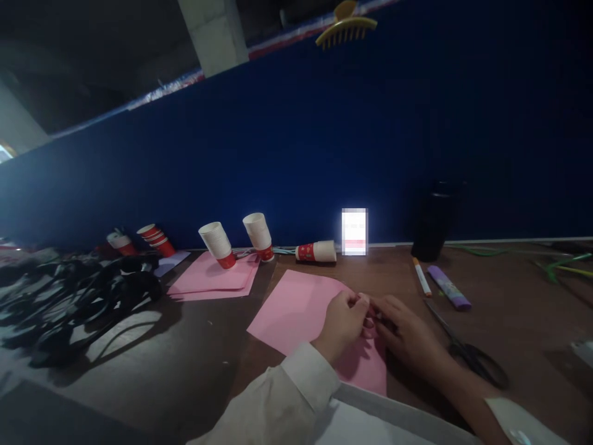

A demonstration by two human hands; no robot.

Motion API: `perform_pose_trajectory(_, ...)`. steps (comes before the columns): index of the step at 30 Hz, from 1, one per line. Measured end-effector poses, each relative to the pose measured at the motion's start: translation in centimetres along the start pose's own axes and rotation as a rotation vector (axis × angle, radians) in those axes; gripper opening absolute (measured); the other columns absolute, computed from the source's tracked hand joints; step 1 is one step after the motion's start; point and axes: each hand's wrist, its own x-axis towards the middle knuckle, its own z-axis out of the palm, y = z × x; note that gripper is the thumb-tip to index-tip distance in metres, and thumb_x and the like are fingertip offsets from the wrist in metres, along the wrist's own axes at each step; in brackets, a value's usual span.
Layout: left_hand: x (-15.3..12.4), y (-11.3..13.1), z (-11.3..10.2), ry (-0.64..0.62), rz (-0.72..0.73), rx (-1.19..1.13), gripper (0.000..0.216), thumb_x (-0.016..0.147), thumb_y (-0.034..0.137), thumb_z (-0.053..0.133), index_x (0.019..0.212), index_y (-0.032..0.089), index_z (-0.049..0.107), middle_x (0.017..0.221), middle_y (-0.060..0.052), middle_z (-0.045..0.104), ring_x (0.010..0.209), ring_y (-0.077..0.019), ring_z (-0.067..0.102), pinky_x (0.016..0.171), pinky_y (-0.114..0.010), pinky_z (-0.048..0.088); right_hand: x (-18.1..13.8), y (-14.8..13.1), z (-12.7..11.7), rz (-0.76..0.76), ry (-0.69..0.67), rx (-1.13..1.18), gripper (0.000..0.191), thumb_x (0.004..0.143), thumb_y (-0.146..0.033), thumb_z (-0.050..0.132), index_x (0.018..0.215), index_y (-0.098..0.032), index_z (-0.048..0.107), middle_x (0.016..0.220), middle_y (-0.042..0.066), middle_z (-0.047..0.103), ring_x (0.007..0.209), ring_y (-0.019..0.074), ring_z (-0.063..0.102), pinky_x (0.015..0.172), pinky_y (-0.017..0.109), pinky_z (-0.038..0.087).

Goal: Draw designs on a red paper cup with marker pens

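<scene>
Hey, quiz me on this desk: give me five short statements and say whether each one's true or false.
1. The left hand and right hand are close together. True.
2. The scissors lie to the left of the pink sheet at the hands. False: they lie to its right.
3. The orange-and-white marker lies to the left of the purple item. True.
4. All the paper cups are standing. False: a red-and-white paper cup stack lies on its side.
5. A yellow claw clip shows near the top of the view. True.
</scene>
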Motion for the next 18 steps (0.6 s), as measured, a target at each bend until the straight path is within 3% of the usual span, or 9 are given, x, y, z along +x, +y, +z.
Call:
perform_pose_trajectory(7,0.30,-0.43,0.43,-0.052,-0.048,-0.097,0.016,0.090,0.027,0.062,0.085,0.013,0.056,0.068,0.001,0.061,0.051,-0.0079,0.057,0.050,-0.020,0.050,0.30,-0.46,-0.41,0.069,0.052,0.168,0.036,0.092,-0.035,0.050,0.121,-0.025,0.069,0.109,0.008,0.068,0.098,0.0223,0.064,0.085,0.033,0.051)
perform_pose_trajectory(18,0.63,-0.45,0.37,-0.058,-0.044,-0.186,0.008,0.088,0.019,0.062,0.089,0.012,0.058,0.074,-0.001,0.065,0.052,-0.0066,0.059,0.052,-0.019,0.050,0.33,-0.71,-0.50,0.181,0.037,0.279,0.033,0.087,-0.034,0.053,0.109,-0.023,0.075,0.108,0.008,0.073,0.102,0.0243,0.067,0.092,0.036,0.050)
